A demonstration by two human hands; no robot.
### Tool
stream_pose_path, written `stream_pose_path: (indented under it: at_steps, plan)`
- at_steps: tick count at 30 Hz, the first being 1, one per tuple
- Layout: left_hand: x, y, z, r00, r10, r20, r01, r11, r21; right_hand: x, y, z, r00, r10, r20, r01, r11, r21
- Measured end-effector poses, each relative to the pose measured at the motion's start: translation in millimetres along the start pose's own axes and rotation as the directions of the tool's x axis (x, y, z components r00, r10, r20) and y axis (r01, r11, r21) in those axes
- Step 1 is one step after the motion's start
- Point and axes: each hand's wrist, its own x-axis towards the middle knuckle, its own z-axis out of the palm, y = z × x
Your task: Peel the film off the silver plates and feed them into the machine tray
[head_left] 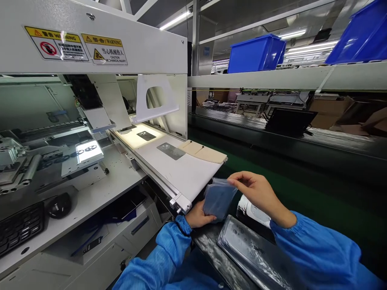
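Note:
My left hand (199, 215) is wrapped around the lower left side of a stack of thin, bluish clear film sheets (220, 200), held tilted beside the end of the white conveyor belt (178, 179). The thumb and fingers of my right hand (256, 191) pinch the stack's upper right corner. I cannot tell how many sheets are in that pinch. Below the hands, a pile of clear phone-shaped sheets with camera holes (250, 245) lies on a dark surface. White-edged sheets (253, 211) lie beside it, partly covered by my right forearm. A grey phone-back-shaped sheet (171, 151) lies flat on the belt.
Another dark sheet (146, 135) lies on the belt's lit part, under the machine housing (90, 36). A cream guide plate (205, 152) edges the belt on the right. A mouse (59, 204) and keyboard (21, 225) sit at left. Blue bins (252, 54) stand on the shelf above.

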Motion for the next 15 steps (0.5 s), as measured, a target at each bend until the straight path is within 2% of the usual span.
stream_pose_path:
  at_steps: [2, 5, 8, 11, 13, 15]
  plan:
    - [0.9, -0.1, -0.9, 1.0, 0.012, 0.003, -0.012, 1.0, 0.02, -4.8, -2.7, 3.7, 0.979, -0.158, -0.128, 0.15, 0.986, -0.069]
    - [1.6, 0.8, -0.1, 1.0, 0.029, -0.003, -0.029, 0.999, 0.016, -11.2, -6.2, 8.4, 0.95, -0.261, -0.171, 0.257, 0.965, -0.045]
    - [2.3, 1.1, 1.8, 1.0, 0.019, 0.001, -0.019, 1.0, -0.004, -12.8, -11.2, 10.9, 0.944, -0.258, -0.207, 0.265, 0.964, 0.006]
    - [2.9, -0.5, 2.4, 1.0, -0.028, 0.013, 0.029, 0.999, -0.032, -9.9, -26.7, 8.8, 0.908, -0.251, -0.337, 0.291, 0.954, 0.074]
    - [3.0, -2.5, 1.7, 0.999, -0.05, 0.01, 0.05, 0.998, -0.037, -6.0, -44.1, 1.4, 0.879, -0.203, -0.431, 0.298, 0.941, 0.164]
    - [2.7, -4.8, 0.5, 0.998, -0.06, -0.001, 0.06, 0.998, -0.017, -0.1, -61.3, -13.0, 0.872, -0.12, -0.474, 0.288, 0.91, 0.299]
